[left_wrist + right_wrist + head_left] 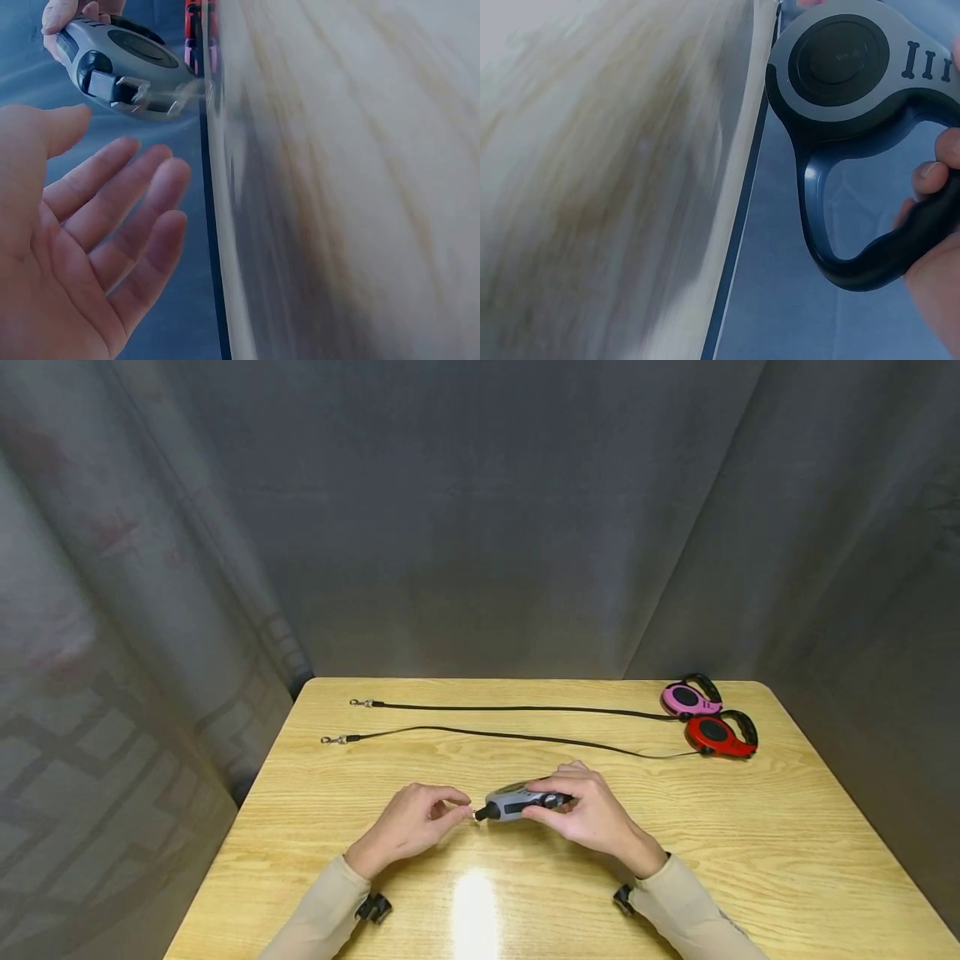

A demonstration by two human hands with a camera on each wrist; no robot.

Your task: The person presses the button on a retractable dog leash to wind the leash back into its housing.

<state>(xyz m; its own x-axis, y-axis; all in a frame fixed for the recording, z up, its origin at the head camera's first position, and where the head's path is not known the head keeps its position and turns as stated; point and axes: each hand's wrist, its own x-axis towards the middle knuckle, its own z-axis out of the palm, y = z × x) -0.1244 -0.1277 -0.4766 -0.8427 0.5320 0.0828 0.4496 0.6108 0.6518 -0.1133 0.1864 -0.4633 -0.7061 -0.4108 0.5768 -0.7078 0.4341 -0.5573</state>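
A grey retractable dog leash point(512, 802) with a black handle is gripped in my right hand point(596, 816), just above the front middle of the table. In the right wrist view, the leash's round black centre point(838, 60) faces the camera and my fingers point(932, 178) wrap its handle. A metal clip point(161, 97) sticks out at the black nozzle of the casing. My left hand point(412, 825) is right by that clip, fingers and thumb relaxed and apart, with a gap to it in the left wrist view.
Behind my hands, a pink retractable leash point(686, 699) and a red one point(716, 736) lie at the right of the wooden table point(787, 843). Their black cords point(517, 707) run left to metal clips point(333, 740). Grey curtains point(480, 527) stand behind and beside the table.
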